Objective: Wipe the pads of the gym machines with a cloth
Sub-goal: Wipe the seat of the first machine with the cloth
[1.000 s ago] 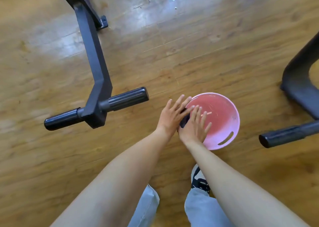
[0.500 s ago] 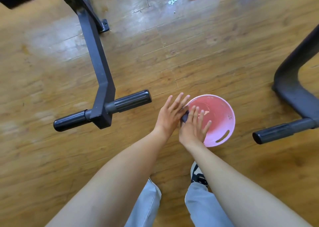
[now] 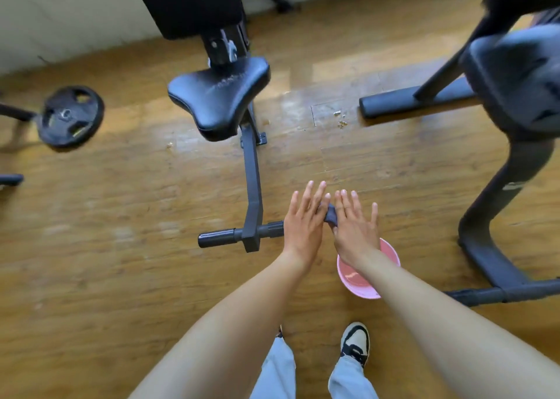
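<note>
1. Head view, against half a second ago: lifted well clear of the pink basin [image 3: 391, 254], both hands with the cloth between them; raised too, the gaze, so that a seat pad [image 3: 219, 98] and a backrest pad [image 3: 188, 1] now show up ahead.
2. Pressed flat between the two palms: a dark cloth [image 3: 331, 213], rolled small, only its far end peeping out between the hands.
3. Left hand [image 3: 303, 222]: fingers straight and spread, nothing curled, palm turned in against the cloth. Right hand [image 3: 354, 228]: the same, mirrored. No clench on either side, a flat sandwich hold.
4. Likely reason for such a hold: squeezing out water, or rolling the cloth, with the basin kept below and just behind the right wrist to catch drips. Whether any water falls, cannot tell.
5. Just left of the pressing hands: a black footrest bar [image 3: 216, 237], its near end hidden behind the left hand, on the frame of the bench ahead.
6. Far right of the hands: a second machine's pad [image 3: 515, 77], blurred. Far left: a weight plate [image 3: 71, 116] on the wooden floor [image 3: 121, 277].
7. Judged stage: cloth being readied, no pad wiped in this moment; nearest target probably the seat pad beyond the fingertips.
8. Needed next, by guess: one hand closing round the cloth before any reach.
</note>
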